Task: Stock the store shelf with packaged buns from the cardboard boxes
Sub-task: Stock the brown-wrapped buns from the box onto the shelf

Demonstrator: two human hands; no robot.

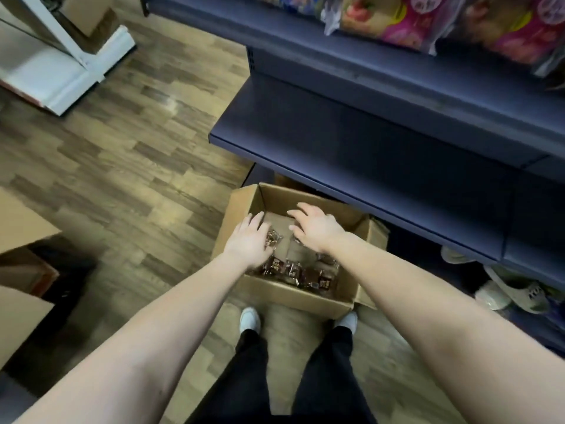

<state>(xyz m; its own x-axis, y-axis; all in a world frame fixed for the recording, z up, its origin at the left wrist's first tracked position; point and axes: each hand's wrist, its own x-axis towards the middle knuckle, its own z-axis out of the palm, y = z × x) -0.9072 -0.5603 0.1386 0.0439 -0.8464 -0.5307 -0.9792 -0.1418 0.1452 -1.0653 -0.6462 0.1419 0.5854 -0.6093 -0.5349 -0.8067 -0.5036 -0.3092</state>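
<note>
Cardboard box [308, 296] on the floor [122, 166] before the shelf [351, 154], packaged buns [295, 270] inside the box, both hands above them

labels on bun packs [293, 272] too blurred to read; left hand [247, 240], right hand [315, 228] cover some; top-shelf bags [397, 19] cut off.

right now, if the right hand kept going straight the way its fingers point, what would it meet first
Probably the bare floor of the box, near its far wall. The right hand points its spread fingers forward and down, beyond most bun packets. Depth is unclear; it could be the wall itself.
</note>
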